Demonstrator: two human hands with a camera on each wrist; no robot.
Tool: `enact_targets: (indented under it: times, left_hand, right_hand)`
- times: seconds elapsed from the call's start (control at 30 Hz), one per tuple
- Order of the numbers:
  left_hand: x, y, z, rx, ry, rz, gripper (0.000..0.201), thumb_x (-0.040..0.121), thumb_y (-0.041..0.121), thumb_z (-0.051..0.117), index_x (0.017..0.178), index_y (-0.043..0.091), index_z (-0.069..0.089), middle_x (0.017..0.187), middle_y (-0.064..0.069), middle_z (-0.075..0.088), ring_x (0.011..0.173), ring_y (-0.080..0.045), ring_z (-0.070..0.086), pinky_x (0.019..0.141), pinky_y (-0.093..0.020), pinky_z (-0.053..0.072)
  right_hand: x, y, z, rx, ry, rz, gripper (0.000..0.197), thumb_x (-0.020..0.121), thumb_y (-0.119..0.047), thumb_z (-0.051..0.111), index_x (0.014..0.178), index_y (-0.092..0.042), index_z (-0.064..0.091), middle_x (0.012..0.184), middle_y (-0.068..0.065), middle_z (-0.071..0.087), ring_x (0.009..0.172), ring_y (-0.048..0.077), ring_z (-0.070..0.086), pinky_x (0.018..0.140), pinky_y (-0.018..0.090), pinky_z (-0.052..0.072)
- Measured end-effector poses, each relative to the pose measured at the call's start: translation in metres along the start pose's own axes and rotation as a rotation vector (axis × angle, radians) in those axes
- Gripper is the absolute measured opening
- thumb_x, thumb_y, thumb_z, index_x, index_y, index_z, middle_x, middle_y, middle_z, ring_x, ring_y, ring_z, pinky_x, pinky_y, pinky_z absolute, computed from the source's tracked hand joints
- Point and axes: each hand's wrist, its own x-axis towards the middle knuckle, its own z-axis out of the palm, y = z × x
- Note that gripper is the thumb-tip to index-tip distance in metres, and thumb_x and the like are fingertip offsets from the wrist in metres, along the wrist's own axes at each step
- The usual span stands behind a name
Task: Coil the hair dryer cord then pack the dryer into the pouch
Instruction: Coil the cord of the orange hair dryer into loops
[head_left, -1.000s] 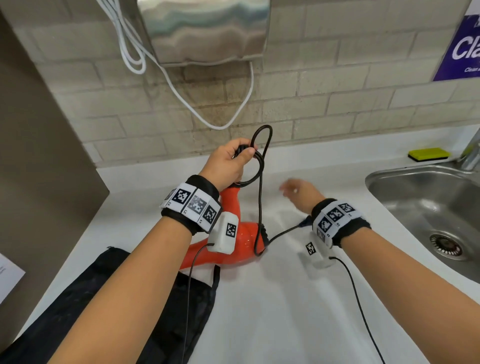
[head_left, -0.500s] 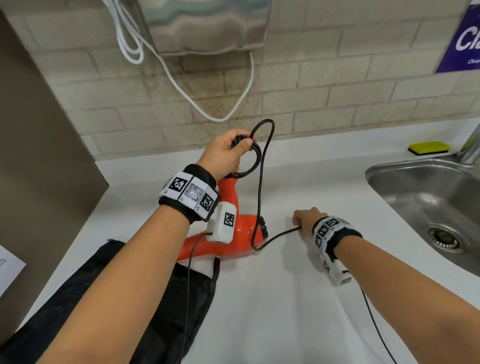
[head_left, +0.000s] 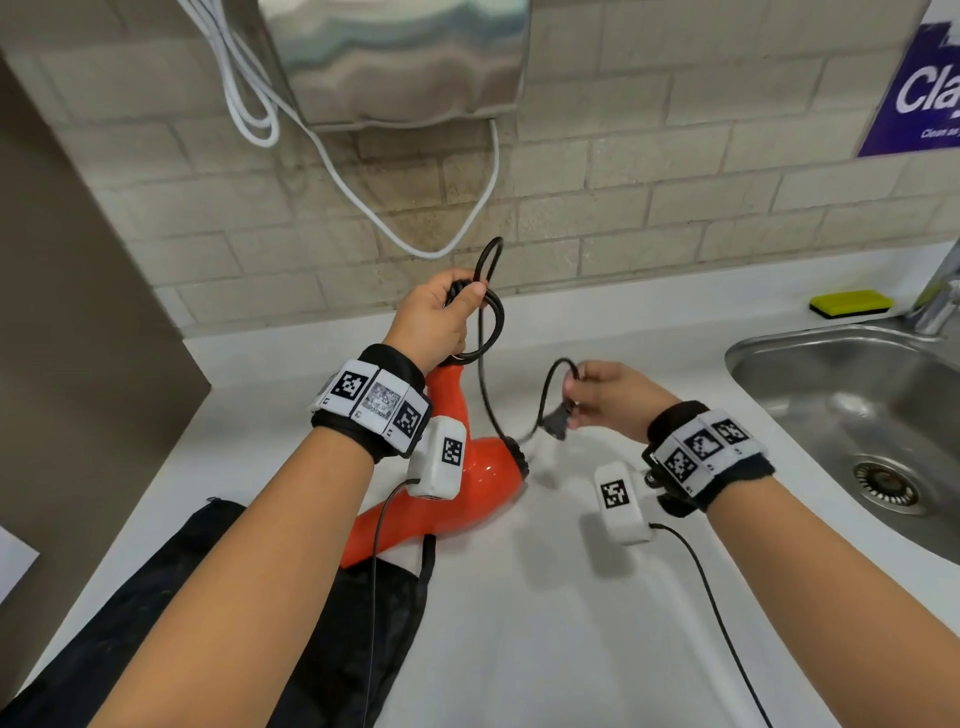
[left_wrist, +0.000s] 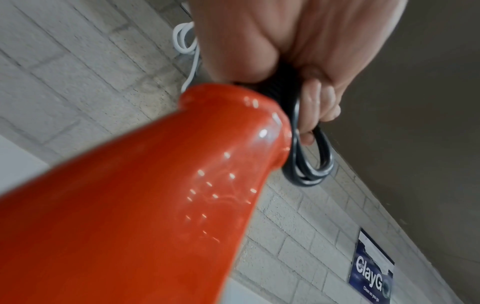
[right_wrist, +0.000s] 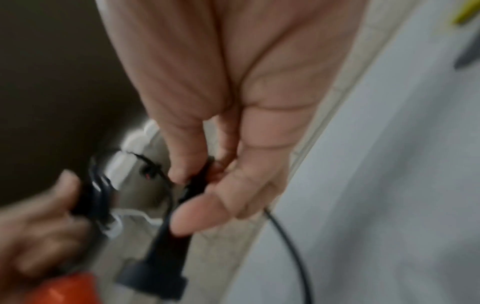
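An orange hair dryer (head_left: 470, 483) lies on the white counter (head_left: 545, 649), its handle pointing up and away. My left hand (head_left: 441, 317) grips the coiled loops of the black cord (head_left: 493, 322) at the handle's end (left_wrist: 233, 115); the coil (left_wrist: 309, 162) hangs below my fingers. My right hand (head_left: 605, 392) pinches the cord near its plug (head_left: 555, 425), lifted off the counter; the plug (right_wrist: 158, 273) dangles below my fingers. The black pouch (head_left: 171, 613) lies flat at the lower left, under the dryer's nozzle.
A steel sink (head_left: 852, 395) is set into the counter at the right, with a yellow sponge (head_left: 852, 303) behind it. A metal wall unit (head_left: 395, 57) with white cables (head_left: 363, 192) hangs on the brick wall. A brown panel (head_left: 78, 332) borders the left.
My right hand went down to the counter, took the cord's plug end and has raised it towards the left hand. The left hand keeps its hold on the coil.
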Motion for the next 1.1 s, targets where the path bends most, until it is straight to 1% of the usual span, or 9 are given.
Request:
enact_targets:
  times: [0.1, 0.23, 0.43, 0.53, 0.7, 0.87, 0.93, 1.0, 1.1]
  left_hand:
    - [0.003, -0.003, 0.001, 0.031, 0.026, 0.002, 0.010, 0.095, 0.017, 0.046, 0.091, 0.015, 0.055, 0.037, 0.013, 0.041, 0.028, -0.001, 0.030, 0.035, -0.012, 0.026]
    - [0.002, -0.001, 0.003, -0.029, 0.003, -0.014, 0.015, 0.095, 0.016, 0.045, 0.084, 0.021, 0.054, 0.032, 0.013, 0.031, 0.029, -0.002, 0.024, 0.034, -0.014, 0.023]
    - [0.000, 0.001, 0.006, -0.065, -0.009, 0.005, 0.018, 0.097, 0.017, 0.041, 0.085, 0.022, 0.054, 0.056, -0.001, 0.032, 0.029, -0.001, 0.024, 0.034, -0.014, 0.022]
    - [0.000, 0.001, 0.002, -0.095, 0.020, -0.003, 0.018, 0.097, 0.018, 0.042, 0.086, 0.022, 0.055, 0.051, 0.004, 0.030, 0.030, -0.001, 0.024, 0.036, -0.017, 0.021]
    - [-0.003, 0.004, 0.005, -0.047, -0.044, 0.035, 0.013, 0.096, 0.017, 0.044, 0.092, 0.021, 0.055, 0.039, 0.011, 0.044, 0.030, 0.000, 0.027, 0.034, -0.015, 0.025]
    - [-0.012, 0.012, 0.019, -0.104, -0.136, 0.048, 0.015, 0.097, 0.011, 0.039, 0.097, 0.016, 0.053, 0.047, 0.012, 0.054, 0.030, 0.000, 0.028, 0.035, -0.014, 0.023]
    - [-0.015, 0.013, 0.023, -0.136, -0.159, 0.045, 0.015, 0.097, 0.009, 0.037, 0.101, 0.011, 0.052, 0.058, 0.008, 0.055, 0.029, 0.001, 0.028, 0.035, -0.014, 0.022]
    - [-0.019, 0.015, 0.025, -0.134, -0.152, 0.044, 0.016, 0.097, 0.008, 0.035, 0.104, 0.007, 0.050, 0.050, 0.007, 0.053, 0.028, 0.001, 0.031, 0.034, -0.012, 0.024]
    - [-0.018, 0.014, 0.019, -0.105, -0.084, 0.049, 0.018, 0.098, 0.008, 0.035, 0.107, 0.009, 0.050, 0.063, 0.006, 0.053, 0.029, 0.000, 0.034, 0.033, -0.011, 0.027]
  right_hand:
    - [-0.008, -0.024, 0.015, 0.453, 0.006, -0.157, 0.023, 0.091, 0.004, 0.043, 0.073, -0.009, 0.048, 0.065, 0.003, 0.058, 0.053, 0.006, 0.064, 0.057, 0.018, 0.056]
    - [-0.010, -0.042, 0.037, 0.651, 0.050, -0.372, 0.025, 0.087, 0.011, 0.045, 0.071, -0.008, 0.048, 0.059, -0.004, 0.063, 0.063, 0.011, 0.067, 0.064, 0.023, 0.058]
    - [-0.002, -0.039, 0.055, 0.459, 0.268, -0.577, 0.031, 0.080, 0.018, 0.052, 0.069, -0.010, 0.045, 0.073, 0.007, 0.051, 0.069, 0.017, 0.059, 0.065, 0.024, 0.059]
    - [0.000, -0.036, 0.057, 0.366, 0.290, -0.624, 0.034, 0.078, 0.020, 0.054, 0.068, -0.012, 0.045, 0.071, 0.006, 0.049, 0.058, 0.006, 0.059, 0.063, 0.023, 0.058]
    - [0.004, -0.032, 0.068, 0.110, 0.359, -0.676, 0.037, 0.075, 0.011, 0.064, 0.066, -0.020, 0.047, 0.070, -0.003, 0.050, 0.063, 0.005, 0.054, 0.067, 0.023, 0.051]
    - [0.015, -0.035, 0.082, -0.247, 0.632, -0.819, 0.035, 0.071, 0.011, 0.059, 0.071, -0.018, 0.039, 0.078, -0.005, 0.038, 0.071, 0.007, 0.042, 0.071, 0.006, 0.037]
    - [0.018, -0.036, 0.084, -0.136, 0.597, -0.758, 0.042, 0.072, 0.017, 0.048, 0.074, -0.022, 0.032, 0.078, -0.008, 0.034, 0.071, 0.011, 0.042, 0.066, 0.003, 0.038]
    - [0.019, -0.037, 0.084, -0.039, 0.473, -0.672, 0.042, 0.080, 0.013, 0.043, 0.077, -0.027, 0.030, 0.076, -0.009, 0.040, 0.069, 0.010, 0.047, 0.059, 0.008, 0.041]
    - [0.015, -0.031, 0.078, -0.247, 0.320, -0.613, 0.015, 0.091, -0.010, 0.045, 0.088, -0.023, 0.037, 0.071, -0.007, 0.049, 0.062, 0.009, 0.050, 0.058, 0.024, 0.043]
